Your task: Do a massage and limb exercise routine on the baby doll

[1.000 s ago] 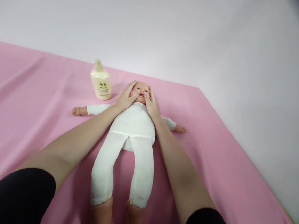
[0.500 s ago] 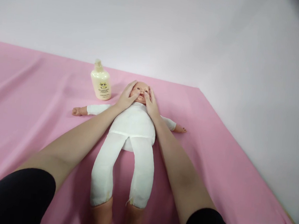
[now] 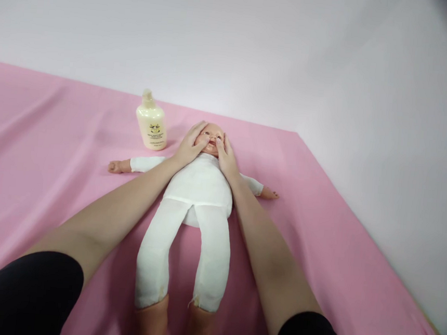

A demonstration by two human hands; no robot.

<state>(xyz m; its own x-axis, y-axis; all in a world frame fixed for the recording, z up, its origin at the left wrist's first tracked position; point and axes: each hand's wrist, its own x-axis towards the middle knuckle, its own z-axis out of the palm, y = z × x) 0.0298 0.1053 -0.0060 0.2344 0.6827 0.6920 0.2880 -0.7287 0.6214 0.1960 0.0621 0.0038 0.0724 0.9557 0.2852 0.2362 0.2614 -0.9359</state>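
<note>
A baby doll (image 3: 200, 186) in white cloth is lying on its back near the middle of the view, head pointing toward twelve o'clock and brown feet toward six, arms spread out to nine and three. It is resting on a pink sheet (image 3: 51, 163) that is covering the surface under a pale wall (image 3: 257, 50).

The left hand (image 3: 189, 146) is cupping the doll's head from the nine o'clock side — fingers laid flat along the cheek and temple, thumb pressing near the mouth. The right hand (image 3: 226, 156) is doing the same from the three o'clock side, with its fingers against the other cheek and its thumb by the nose. Neither hand is clenched; both are lying open against the face, pressing rather than gripping.

A cream lotion bottle (image 3: 151, 122) is standing upright at about ten o'clock from the doll's head — near the left hand, but not touching it or the doll.
</note>
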